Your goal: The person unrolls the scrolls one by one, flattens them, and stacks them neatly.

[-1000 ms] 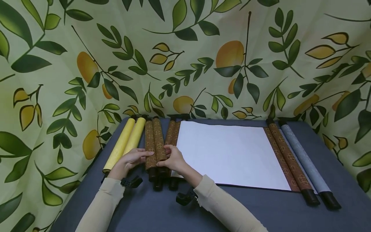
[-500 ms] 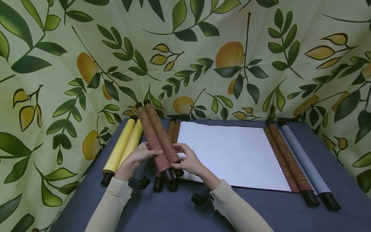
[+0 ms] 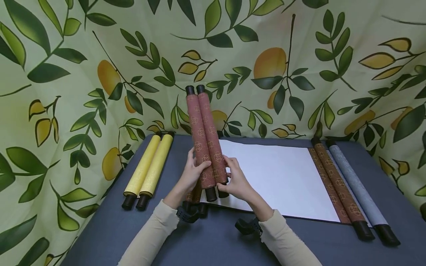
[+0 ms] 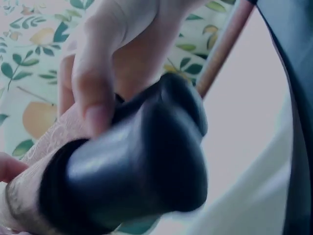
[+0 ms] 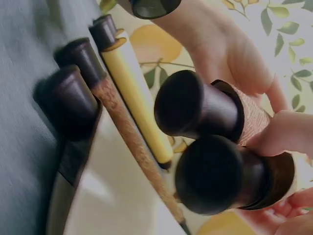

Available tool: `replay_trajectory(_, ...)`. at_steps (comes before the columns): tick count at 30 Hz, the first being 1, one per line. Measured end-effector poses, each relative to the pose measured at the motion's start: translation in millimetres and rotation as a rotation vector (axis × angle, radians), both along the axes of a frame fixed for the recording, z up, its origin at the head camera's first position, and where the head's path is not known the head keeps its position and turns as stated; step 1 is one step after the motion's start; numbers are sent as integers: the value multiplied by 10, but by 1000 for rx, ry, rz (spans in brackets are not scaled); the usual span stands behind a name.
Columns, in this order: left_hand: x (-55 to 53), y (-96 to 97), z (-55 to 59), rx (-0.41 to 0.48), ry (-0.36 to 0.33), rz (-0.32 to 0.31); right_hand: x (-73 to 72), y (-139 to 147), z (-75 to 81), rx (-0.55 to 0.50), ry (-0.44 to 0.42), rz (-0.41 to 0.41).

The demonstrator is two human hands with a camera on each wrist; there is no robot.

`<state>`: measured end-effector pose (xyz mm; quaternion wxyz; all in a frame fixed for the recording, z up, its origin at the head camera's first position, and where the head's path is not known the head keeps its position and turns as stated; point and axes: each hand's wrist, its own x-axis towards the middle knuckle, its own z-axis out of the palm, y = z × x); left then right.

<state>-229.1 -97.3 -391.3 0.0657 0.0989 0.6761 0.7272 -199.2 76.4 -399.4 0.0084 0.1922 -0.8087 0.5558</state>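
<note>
A reddish-brown patterned scroll (image 3: 203, 144), rolled from both ends into two rods with black knobs, is raised off the table and tilted with its far ends up. My left hand (image 3: 190, 173) grips its left rod, thumb on top. At the near end of the right rod, my right hand (image 3: 237, 181) pinches the scroll between thumb and fingers. The black knobs (image 4: 161, 156) fill much of the left wrist view. Below the held scroll, another brown scroll lies unrolled, its white sheet (image 3: 273, 177) spread flat; the hands and held scroll partly hide its left rods.
Two yellow rolled rods (image 3: 146, 166) lie side by side at the table's left. At the right are a brown rod (image 3: 339, 181) and a blue-grey rod (image 3: 361, 188), both black-ended. A leaf-patterned cloth (image 3: 233, 44) hangs behind the dark blue table (image 3: 226, 240).
Both hands have lifted the reddish-brown scroll from beside the yellow rods and carried it right, now over the left end of the white sheet. The head view has shifted slightly.
</note>
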Motion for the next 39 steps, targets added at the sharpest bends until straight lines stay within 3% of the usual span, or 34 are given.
replay_trajectory(6,-28,261,50,57,74,-32,35,129,64,61,25,-48)
replay_trajectory(12,-68,477,153,31,123,-59,33,304,105,12,63,-49)
replay_trajectory(21,-149,778,78,34,89,-76,-105,489,33,-77,47,-305)
replay_trajectory(26,-194,907,-12,32,152,-71,-142,521,10,-123,16,-395)
replay_trajectory(31,-216,1000,-130,-28,270,-37,-134,525,-2,-140,-20,-422)
replay_trajectory(36,-202,1022,-177,-86,296,53,-125,495,-17,-154,-41,-455)
replay_trajectory(39,-188,1024,-170,-95,300,83,-108,457,-24,-160,-6,-498)
